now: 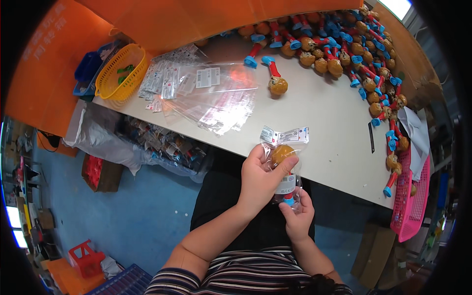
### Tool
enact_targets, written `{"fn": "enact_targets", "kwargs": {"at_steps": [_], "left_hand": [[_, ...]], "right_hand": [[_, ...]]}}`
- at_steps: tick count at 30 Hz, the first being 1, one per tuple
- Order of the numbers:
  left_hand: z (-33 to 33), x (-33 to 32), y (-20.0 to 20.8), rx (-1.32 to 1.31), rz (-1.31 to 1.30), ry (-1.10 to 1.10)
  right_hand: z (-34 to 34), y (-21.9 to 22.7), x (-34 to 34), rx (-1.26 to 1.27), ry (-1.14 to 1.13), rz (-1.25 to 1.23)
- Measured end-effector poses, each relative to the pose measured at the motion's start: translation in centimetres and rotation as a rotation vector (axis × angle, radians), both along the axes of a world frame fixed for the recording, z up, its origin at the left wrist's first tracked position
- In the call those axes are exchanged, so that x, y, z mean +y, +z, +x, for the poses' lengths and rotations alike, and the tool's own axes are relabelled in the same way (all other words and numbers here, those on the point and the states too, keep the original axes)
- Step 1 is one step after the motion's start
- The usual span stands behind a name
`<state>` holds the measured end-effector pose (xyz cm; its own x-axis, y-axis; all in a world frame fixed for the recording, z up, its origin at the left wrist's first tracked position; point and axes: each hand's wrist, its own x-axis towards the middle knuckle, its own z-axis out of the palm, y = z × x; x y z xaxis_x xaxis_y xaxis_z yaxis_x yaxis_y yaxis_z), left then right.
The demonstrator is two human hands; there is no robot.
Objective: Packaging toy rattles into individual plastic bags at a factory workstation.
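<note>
Between both hands is a clear plastic bag [285, 186] with a small toy figure inside: round brown head, red body, blue base. A printed label strip closes the bag's far end. My left hand [263, 172] is wrapped round the head end, its thumb across the bag. My right hand [298, 214] pinches the near end by the blue base. Just beyond the hands, one loose toy figure [276, 78] lies on the table [314, 118]. A heap of similar figures [354, 54] spreads along the far and right sides.
Flat clear bags [223, 105] and label sheets [169, 81] lie on the left of the table, by a yellow basket [120, 73]. A pink basket [410, 206] hangs at the right edge. Below left, a large open bag [167, 142] holds packed pieces. A dark blade-like strip [371, 137] lies right.
</note>
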<state>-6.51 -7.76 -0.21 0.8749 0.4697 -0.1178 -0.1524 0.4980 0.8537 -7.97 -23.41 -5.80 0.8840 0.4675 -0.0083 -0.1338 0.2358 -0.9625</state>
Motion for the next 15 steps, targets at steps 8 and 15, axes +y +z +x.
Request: {"fn": "enact_targets", "kwargs": {"at_steps": [8,15], "left_hand": [[0.5,1.2,-0.2,-0.03,-0.076,0.036],[1.4,1.2,-1.3,-0.118,-0.242,0.005]], "right_hand": [[1.1,2.4,-0.4,0.32,0.036,-0.118],[2.8,6.3,-1.9,0.49,0.119,-0.107]]}}
